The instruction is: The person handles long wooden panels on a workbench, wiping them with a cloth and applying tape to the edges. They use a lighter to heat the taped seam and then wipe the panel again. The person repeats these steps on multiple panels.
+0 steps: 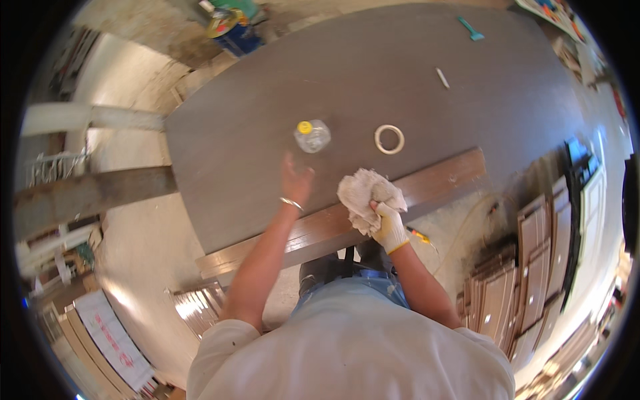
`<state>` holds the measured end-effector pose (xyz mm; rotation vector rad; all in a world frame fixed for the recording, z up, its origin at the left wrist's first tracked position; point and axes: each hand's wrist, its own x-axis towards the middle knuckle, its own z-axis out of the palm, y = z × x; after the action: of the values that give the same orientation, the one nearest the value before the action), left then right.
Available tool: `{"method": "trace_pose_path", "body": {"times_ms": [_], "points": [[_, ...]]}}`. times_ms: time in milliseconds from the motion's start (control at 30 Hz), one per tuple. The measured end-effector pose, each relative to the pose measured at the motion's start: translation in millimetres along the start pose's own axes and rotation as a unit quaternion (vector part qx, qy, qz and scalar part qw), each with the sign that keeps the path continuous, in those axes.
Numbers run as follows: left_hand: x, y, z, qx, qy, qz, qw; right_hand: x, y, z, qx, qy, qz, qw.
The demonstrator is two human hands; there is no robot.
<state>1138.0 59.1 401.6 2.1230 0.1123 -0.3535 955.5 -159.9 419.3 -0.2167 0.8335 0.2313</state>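
Note:
My bare left hand (297, 181), with a bracelet at the wrist, is over the table just short of a clear plastic bottle (316, 138) with a yellow cap. Its fingers look spread and slightly blurred, and nothing shows in them. In a white knitted glove, my right hand (391, 228) grips a crumpled pale rag (365, 195) above a long brown wooden board (320, 229). That board lies along the near edge of the table, partly covered by the rag and my left forearm.
On the large dark table (253, 133) lie a roll of tape (389, 139), a white stick-like piece (443, 78) and a teal scraper-like tool (471, 29). A blue can (235, 35) stands beyond the far left edge. Brown panels (493, 300) stand stacked at the right.

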Motion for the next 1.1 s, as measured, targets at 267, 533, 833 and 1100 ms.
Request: {"method": "trace_pose_path", "body": {"times_ms": [267, 533, 833, 1100], "points": [[112.2, -3.3, 19.1, -0.082, -0.088, 0.067, 0.99, -14.1, -36.7, -7.6, -0.115, 0.027, -0.102, 0.988], [63.4, 92.3, -31.7, 0.388, -0.065, 0.364, 0.844, 30.9, -35.5, 11.6, -0.089, 0.013, -0.132, 0.987], [-6.5, 132.7, -73.0, 0.527, -0.01, 0.458, 0.716, 37.9, -25.5, 61.5, -0.072, -0.108, -0.048, 0.99], [-30.8, 110.8, -113.2, 0.513, 0.03, 0.394, 0.762, 63.2, -1.7, 70.7, -0.202, -0.133, -0.124, 0.962]]}}
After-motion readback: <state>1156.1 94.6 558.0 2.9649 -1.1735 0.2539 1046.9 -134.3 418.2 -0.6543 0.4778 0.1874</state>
